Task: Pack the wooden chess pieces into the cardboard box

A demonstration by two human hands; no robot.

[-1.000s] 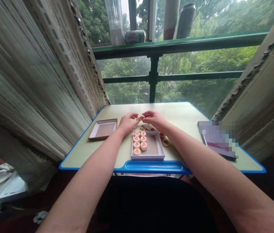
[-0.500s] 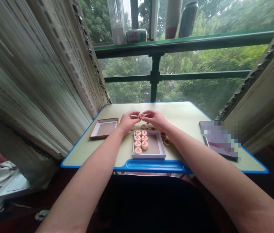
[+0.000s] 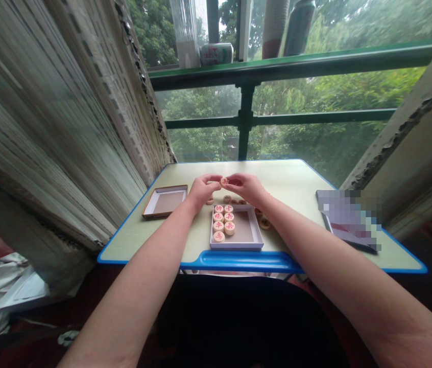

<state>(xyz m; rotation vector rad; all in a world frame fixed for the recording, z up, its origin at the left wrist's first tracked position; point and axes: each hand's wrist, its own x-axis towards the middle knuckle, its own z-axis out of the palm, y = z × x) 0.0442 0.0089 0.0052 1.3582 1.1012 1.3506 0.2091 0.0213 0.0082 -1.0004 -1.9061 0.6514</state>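
Note:
Above the far side of the box, a round wooden Chinese chess piece [image 3: 224, 182] with a red character faces me. My left hand [image 3: 203, 189] pinches its left edge, and my right hand [image 3: 247, 186] grips it from the right. Below them lies an open white-walled box [image 3: 261, 239]. Two columns of red-marked pieces, among them one chess piece [image 3: 219, 237] at the near end, fill its left part. Loose pieces lie behind the box, such as a wooden piece [image 3: 227, 199], partly hidden by my hands. Another loose piece [image 3: 264, 223] rests beside the box's right wall.
A shallow box lid [image 3: 146, 210] lies on the left of the blue-edged table [image 3: 288, 171]. On the right is a dark flat device [image 3: 348, 225], partly blurred out. Curtains [image 3: 66, 102] hang at both sides. Cans, including a tipped can [image 3: 216, 54], stand on the window ledge.
The view has shifted slightly. Both hands stay near the same place with the piece between them, and its marked face is now turned more squarely toward me. The pieces in the box have not moved.

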